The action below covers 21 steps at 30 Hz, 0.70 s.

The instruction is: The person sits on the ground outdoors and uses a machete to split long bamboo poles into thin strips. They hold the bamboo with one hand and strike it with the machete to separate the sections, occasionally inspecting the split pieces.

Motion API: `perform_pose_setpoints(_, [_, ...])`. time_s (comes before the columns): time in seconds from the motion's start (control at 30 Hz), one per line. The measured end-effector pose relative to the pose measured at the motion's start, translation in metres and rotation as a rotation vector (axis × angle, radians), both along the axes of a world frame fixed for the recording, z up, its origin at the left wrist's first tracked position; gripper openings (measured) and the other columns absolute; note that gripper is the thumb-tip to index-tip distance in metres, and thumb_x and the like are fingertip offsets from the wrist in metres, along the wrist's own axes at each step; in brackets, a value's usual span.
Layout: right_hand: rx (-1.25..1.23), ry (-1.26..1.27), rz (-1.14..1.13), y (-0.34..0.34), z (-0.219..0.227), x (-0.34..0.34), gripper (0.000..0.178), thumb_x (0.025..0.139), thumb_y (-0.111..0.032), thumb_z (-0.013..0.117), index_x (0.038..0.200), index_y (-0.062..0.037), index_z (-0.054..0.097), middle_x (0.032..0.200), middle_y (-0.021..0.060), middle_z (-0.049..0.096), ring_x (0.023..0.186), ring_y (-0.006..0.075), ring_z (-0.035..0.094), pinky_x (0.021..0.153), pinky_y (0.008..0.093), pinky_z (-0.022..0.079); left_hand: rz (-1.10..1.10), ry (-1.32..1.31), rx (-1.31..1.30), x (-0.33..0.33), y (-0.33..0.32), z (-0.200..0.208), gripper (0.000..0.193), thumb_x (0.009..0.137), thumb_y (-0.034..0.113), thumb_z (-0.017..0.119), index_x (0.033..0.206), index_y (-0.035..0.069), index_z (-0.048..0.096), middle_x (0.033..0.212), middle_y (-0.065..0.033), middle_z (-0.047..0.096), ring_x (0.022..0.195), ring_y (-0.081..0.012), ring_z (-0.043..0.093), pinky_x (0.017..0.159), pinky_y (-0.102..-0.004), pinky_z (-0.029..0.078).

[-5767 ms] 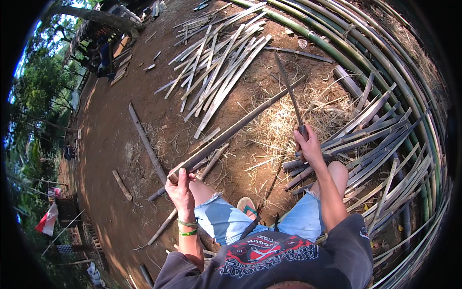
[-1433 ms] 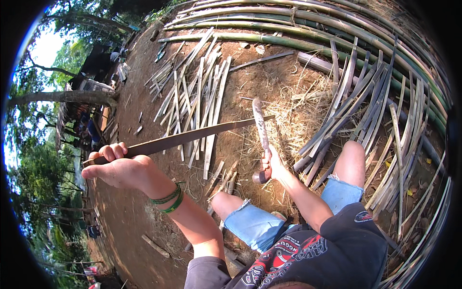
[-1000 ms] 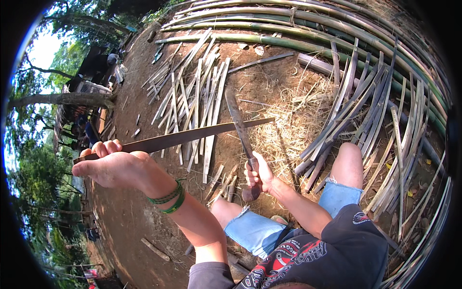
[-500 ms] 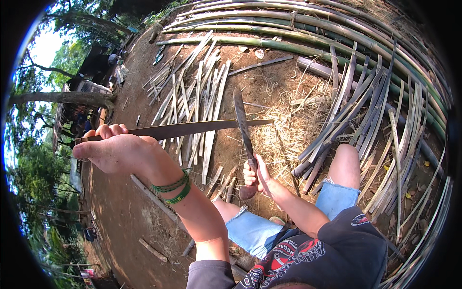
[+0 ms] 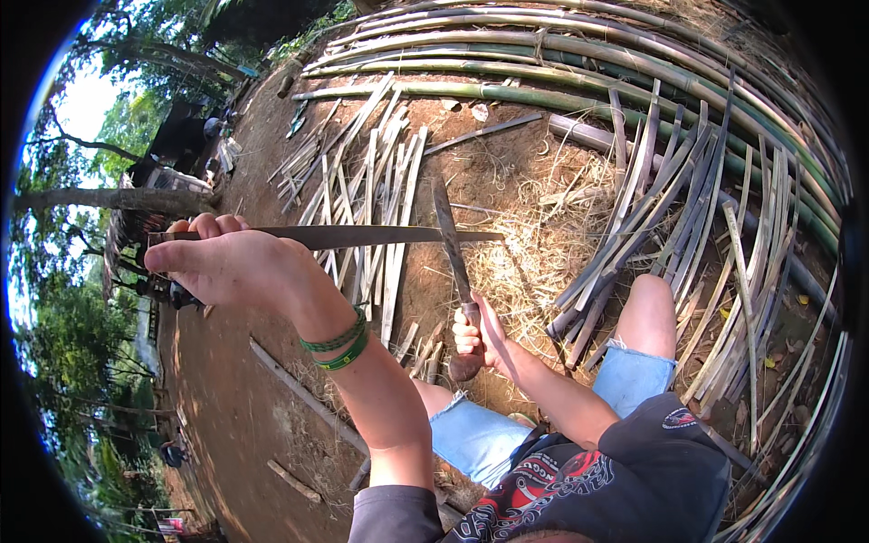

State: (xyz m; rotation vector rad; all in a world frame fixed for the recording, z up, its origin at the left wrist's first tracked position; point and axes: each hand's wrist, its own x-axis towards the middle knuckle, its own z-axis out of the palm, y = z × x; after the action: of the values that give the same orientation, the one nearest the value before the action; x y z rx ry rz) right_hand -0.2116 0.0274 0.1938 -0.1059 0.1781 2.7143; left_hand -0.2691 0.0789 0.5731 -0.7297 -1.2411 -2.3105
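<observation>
My left hand (image 5: 240, 267) is raised at the left, fingers closed round the end of a long dark bamboo strip (image 5: 362, 237). The strip runs level to the right and narrows toward its far end. In my right hand (image 5: 486, 337), lower and near my knees, is a knife (image 5: 449, 226) with a rounded wooden handle, gripped with its blade pointing up and away. The blade crosses the strip close to its narrow end and seems to touch it. Thin shavings (image 5: 534, 262) lie on the ground beyond the knife.
Split pale bamboo strips (image 5: 371, 204) lie on the dirt ahead. Darker strips (image 5: 652, 199) are heaped at the right, in front of long bamboo poles (image 5: 543, 90). My bare knee (image 5: 650, 312) is beside that heap. Thin sticks (image 5: 294, 480) lie at lower left.
My left hand and wrist have shifted slightly right and down. The knife tip sits a little lower and further left. Both grips look the same.
</observation>
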Motion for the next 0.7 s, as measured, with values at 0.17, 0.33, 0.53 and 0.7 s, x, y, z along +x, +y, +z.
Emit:
perform_pose_setpoints(0.17, [-0.213,0.068,-0.05,0.01,-0.012,0.005,0.054,0.093,-0.062,0.042,0.069,-0.013,0.043,0.048,-0.0055,0.03,0.037,0.009,0.03,0.038,0.0259,0.029,-0.009,0.014,-0.036,0.009,0.003,-0.003,0.062,0.096,0.066,0.03,0.082,0.006,0.039,0.068,-0.0011,0.04,0.055,-0.0092,0.031,0.048,-0.0217,0.029])
perform_pose_setpoints(0.33, [0.16,0.04,0.071,0.001,0.025,0.0,0.06,0.091,-0.069,0.039,0.071,-0.013,0.043,0.049,-0.0048,0.031,0.037,0.0096,0.03,0.041,0.0282,0.032,0.0,0.0,-0.061,-0.002,0.004,-0.001,0.064,0.094,0.068,0.03,0.084,0.006,0.041,0.069,-0.0018,0.042,0.057,-0.0096,0.035,0.049,-0.0231,0.033])
perform_pose_setpoints(0.53, [-0.11,-0.011,-0.045,-0.001,0.023,-0.012,0.053,0.093,-0.06,0.042,0.069,-0.0129,0.042,0.049,-0.0058,0.031,0.037,0.0091,0.029,0.038,0.0259,0.029,0.09,0.015,-0.064,-0.026,0.009,0.0,0.068,0.093,0.07,0.029,0.087,0.004,0.046,0.074,-0.0055,0.048,0.061,-0.0117,0.045,0.052,-0.0249,0.04])
perform_pose_setpoints(0.7, [0.102,-0.028,-0.066,-0.006,0.025,-0.018,0.058,0.087,-0.069,0.047,0.073,-0.0135,0.044,0.05,-0.0057,0.031,0.039,0.0092,0.032,0.041,0.0265,0.031,0.151,0.016,-0.077,-0.024,0.019,0.002,0.061,0.1,0.058,0.028,0.091,0.001,0.048,0.076,-0.0061,0.048,0.065,-0.0152,0.045,0.058,-0.0312,0.041])
